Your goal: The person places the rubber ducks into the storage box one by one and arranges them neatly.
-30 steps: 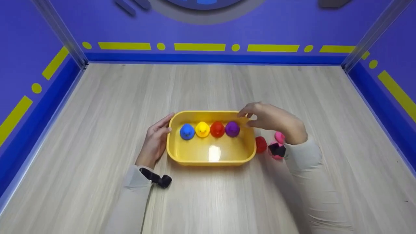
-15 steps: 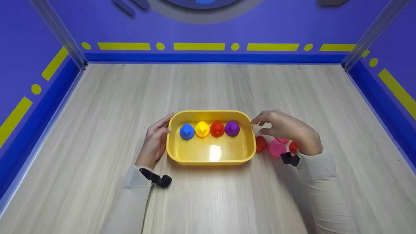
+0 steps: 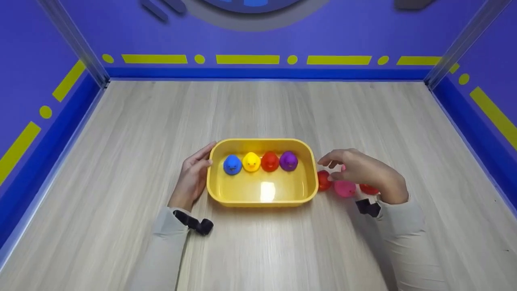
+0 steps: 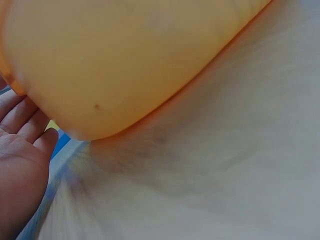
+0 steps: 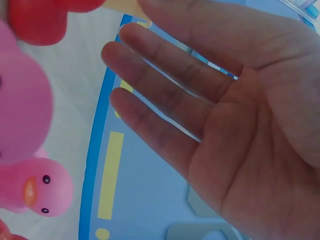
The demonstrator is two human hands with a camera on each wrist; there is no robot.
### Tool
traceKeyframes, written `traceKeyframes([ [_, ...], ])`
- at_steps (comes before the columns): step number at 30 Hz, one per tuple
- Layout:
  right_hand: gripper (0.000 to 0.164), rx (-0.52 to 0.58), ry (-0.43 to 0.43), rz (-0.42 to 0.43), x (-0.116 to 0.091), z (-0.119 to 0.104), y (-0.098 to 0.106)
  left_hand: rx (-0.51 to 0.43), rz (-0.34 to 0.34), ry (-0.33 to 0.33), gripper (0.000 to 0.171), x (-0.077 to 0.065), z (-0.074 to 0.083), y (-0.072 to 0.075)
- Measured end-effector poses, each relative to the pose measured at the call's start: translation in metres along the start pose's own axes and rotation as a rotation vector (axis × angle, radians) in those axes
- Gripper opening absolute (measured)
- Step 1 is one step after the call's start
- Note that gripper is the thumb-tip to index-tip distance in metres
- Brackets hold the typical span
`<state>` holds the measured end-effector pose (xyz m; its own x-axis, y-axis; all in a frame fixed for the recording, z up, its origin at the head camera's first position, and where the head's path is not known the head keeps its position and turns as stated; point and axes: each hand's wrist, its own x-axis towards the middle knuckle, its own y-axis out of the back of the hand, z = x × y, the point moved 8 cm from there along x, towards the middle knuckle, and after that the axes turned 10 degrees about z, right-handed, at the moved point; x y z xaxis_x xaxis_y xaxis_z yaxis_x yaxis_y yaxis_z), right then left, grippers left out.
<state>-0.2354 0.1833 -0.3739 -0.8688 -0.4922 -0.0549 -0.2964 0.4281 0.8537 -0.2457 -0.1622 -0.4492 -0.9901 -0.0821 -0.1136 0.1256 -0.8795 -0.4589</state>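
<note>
A yellow bin (image 3: 262, 202) holds a row of rubber ducks: a blue duck (image 3: 232, 165), a yellow duck (image 3: 251, 162), a red duck (image 3: 270, 162) and a purple duck (image 3: 288, 161). My left hand (image 3: 193, 176) holds the bin at its left end, thumb at the rim and fingers along the outer wall. My right hand (image 3: 361, 169) hovers just right of the bin with nothing in it, fingers extended. Close below its thumb is another red duck (image 3: 323, 182), with a pink duck (image 3: 344, 189) beside it.
A second pink duck (image 5: 47, 187) shows in the right wrist view. Another red duck (image 3: 368, 189) lies partly under the right wrist. Blue-purple panels (image 3: 258, 44) with yellow markings enclose the wooden table (image 3: 258, 250) at the back and sides.
My right hand has moved from over the bin's right rim out to the right and nearer, to above the loose ducks. The left hand, bin and ducks inside it stay put.
</note>
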Motion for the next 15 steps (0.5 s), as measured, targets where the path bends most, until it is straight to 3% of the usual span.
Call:
traceKeyframes([
  [15,0.034,0.027,0.062,-0.079,0.000,0.001,-0.017,-0.005,-0.026,-0.003,0.059,0.000,0.000,-0.001],
])
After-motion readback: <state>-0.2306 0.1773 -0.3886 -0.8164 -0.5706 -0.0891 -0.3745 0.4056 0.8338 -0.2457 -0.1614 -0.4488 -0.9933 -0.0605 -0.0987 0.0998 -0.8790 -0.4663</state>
